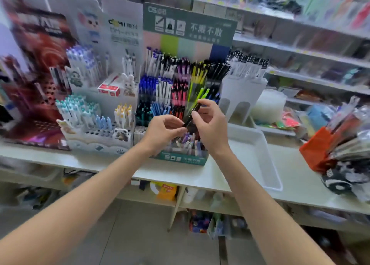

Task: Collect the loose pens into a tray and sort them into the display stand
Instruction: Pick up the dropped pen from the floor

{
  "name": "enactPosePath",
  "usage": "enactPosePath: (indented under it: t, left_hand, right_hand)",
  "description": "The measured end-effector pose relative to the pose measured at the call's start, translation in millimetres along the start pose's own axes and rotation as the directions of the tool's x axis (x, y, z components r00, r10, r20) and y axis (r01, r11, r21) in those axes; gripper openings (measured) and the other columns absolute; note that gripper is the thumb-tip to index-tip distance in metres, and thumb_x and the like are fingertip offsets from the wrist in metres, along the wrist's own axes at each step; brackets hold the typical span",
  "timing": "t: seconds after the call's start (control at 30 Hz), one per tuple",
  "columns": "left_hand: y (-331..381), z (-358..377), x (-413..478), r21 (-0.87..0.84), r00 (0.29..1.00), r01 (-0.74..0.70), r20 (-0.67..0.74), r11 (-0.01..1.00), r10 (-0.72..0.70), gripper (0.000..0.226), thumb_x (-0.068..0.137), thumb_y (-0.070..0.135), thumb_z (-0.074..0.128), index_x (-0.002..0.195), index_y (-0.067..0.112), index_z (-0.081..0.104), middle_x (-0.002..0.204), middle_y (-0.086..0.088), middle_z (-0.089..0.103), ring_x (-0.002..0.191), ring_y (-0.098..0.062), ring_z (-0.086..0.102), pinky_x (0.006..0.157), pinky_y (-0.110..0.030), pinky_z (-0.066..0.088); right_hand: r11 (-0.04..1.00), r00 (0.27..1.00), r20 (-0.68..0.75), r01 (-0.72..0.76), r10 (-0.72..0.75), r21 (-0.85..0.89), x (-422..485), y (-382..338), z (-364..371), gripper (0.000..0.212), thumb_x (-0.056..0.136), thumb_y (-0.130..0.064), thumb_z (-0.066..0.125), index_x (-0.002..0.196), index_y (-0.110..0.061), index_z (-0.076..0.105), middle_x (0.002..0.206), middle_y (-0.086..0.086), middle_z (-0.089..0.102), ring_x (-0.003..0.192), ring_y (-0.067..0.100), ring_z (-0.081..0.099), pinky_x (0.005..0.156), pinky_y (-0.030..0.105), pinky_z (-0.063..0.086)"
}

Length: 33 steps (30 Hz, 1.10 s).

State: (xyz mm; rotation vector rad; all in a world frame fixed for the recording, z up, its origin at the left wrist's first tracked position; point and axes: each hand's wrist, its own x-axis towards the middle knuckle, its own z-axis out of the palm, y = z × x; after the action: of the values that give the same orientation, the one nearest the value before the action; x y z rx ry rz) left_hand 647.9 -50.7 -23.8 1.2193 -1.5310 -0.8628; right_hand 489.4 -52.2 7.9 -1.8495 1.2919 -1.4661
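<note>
A green tiered display stand [181, 158] full of coloured pens stands on the counter in front of me. Both hands are raised before its lower rows. My right hand [210, 124] pinches a black pen [193, 113] near its upper part. My left hand [164, 129] grips the lower end of the same pen with curled fingers. The pen is tilted, its top pointing up and right. A white tray [258, 162] lies on the counter just right of the stand; I see no pens in it. The picture is blurred by motion.
More pen displays [94, 112] stand to the left of the green stand. A clear holder with black-capped pens [246, 80] stands behind the tray. An orange box [318, 150] and packaged goods crowd the right end of the counter. Shelves run behind and below.
</note>
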Motion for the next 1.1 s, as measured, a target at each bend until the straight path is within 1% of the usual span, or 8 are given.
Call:
enactPosePath:
  t: [0.17,0.37,0.47,0.6,0.7,0.8,0.9,1.1]
  left_hand:
    - [14,9,82,0.021,0.995,-0.098,-0.004,0.995,0.098,0.014,0.08,0.016,0.082,0.09,0.015,0.073,0.088,-0.001,0.074,0.082,-0.013,0.071,0.079,-0.023,0.058]
    - [8,17,187,0.098,0.981,-0.18,-0.054,0.979,0.186,0.013,0.082,0.021,0.081,0.09,0.017,0.071,0.087,0.004,0.072,0.081,-0.007,0.068,0.077,-0.017,0.054]
    - [1,19,218,0.137,0.977,-0.189,-0.079,0.972,0.2,0.01,0.085,0.02,0.078,0.092,0.016,0.071,0.087,0.007,0.07,0.082,-0.006,0.066,0.076,-0.016,0.053]
    - [-12,25,242,0.238,0.967,-0.217,-0.08,0.947,0.241,0.01,0.085,0.019,0.077,0.092,0.018,0.07,0.087,0.007,0.07,0.083,-0.012,0.066,0.079,-0.027,0.054]
    - [-20,33,252,0.331,0.959,-0.24,-0.062,0.912,0.275,0.016,0.086,0.018,0.077,0.1,0.018,0.069,0.093,0.007,0.067,0.087,-0.011,0.062,0.081,-0.022,0.05]
    - [-27,39,254,0.358,0.957,-0.219,-0.103,0.908,0.271,0.024,0.086,0.016,0.077,0.108,0.013,0.071,0.101,0.005,0.066,0.092,-0.009,0.06,0.08,-0.011,0.042]
    - [-31,41,253,0.374,0.955,-0.201,-0.132,0.905,0.267,0.023,0.085,0.015,0.078,0.107,0.013,0.072,0.102,0.006,0.068,0.094,-0.01,0.061,0.083,-0.013,0.044]
    - [-32,39,252,0.353,0.955,-0.204,-0.135,0.913,0.265,0.02,0.082,0.012,0.079,0.102,0.013,0.073,0.1,0.003,0.07,0.092,-0.01,0.062,0.08,-0.003,0.042]
  right_hand:
    - [0.995,0.993,-0.069,0.093,-0.096,-0.037,77,10,-8,0.033,0.092,-0.012,0.066,0.123,-0.018,0.057,0.09,-0.013,0.061,0.088,0.003,0.063,0.078,0.017,0.052]
    - [0.989,0.945,-0.301,0.096,-0.127,-0.116,167,37,-40,0.027,0.092,-0.01,0.066,0.117,-0.015,0.059,0.09,-0.012,0.062,0.085,0.011,0.066,0.081,0.03,0.057]
    - [0.986,0.912,-0.38,0.122,-0.158,-0.117,200,49,-57,0.026,0.092,-0.005,0.063,0.117,-0.011,0.058,0.09,-0.015,0.059,0.08,0.005,0.064,0.074,0.021,0.054]
    - [0.978,0.868,-0.454,0.148,-0.2,-0.147,225,68,-65,0.025,0.092,-0.002,0.062,0.116,-0.006,0.057,0.089,-0.01,0.06,0.075,-0.006,0.061,0.071,0.013,0.05]
    - [0.971,0.841,-0.487,0.175,-0.234,-0.166,240,79,-64,0.024,0.091,-0.002,0.062,0.115,-0.005,0.056,0.089,-0.011,0.059,0.076,-0.008,0.06,0.074,0.012,0.049]
    - [0.948,0.87,-0.394,0.218,-0.297,-0.234,250,92,-56,0.025,0.09,-0.002,0.064,0.114,-0.003,0.056,0.089,-0.007,0.06,0.075,-0.003,0.061,0.074,0.011,0.05]
    - [0.922,0.928,-0.206,0.242,-0.311,-0.303,250,109,-45,0.026,0.089,-0.002,0.067,0.114,-0.003,0.058,0.09,-0.002,0.063,0.078,0.011,0.063,0.074,0.014,0.052]
    - [0.849,0.932,-0.095,0.272,-0.349,-0.452,245,142,-29,0.009,0.085,-0.013,0.071,0.093,-0.01,0.072,0.098,0.004,0.068,0.101,0.019,0.054,0.093,0.039,0.044]
